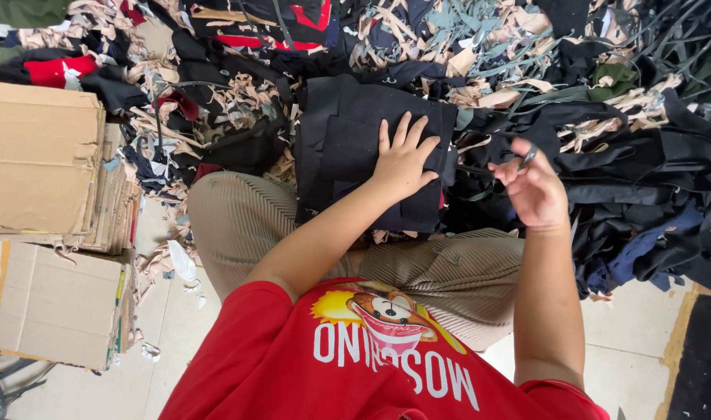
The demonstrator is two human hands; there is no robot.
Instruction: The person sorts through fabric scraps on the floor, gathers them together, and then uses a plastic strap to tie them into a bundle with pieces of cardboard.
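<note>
My left hand [403,158] lies flat, fingers spread, on a stack of black fabric pieces [347,132] that rests in front of my knees. My right hand [532,187] is raised to the right of the stack and is closed around a small pair of scissors [526,158], whose metal tip shows above the fingers. Beyond both hands spreads a large heap of dark and tan fabric scraps [526,78].
I sit cross-legged in striped beige trousers [231,225] and a red shirt on a pale tiled floor [627,327]. Stacked flat cardboard sheets [44,163] stand at the left, with another cardboard piece [56,307] below them. Red cloth bits [56,70] lie among the scraps.
</note>
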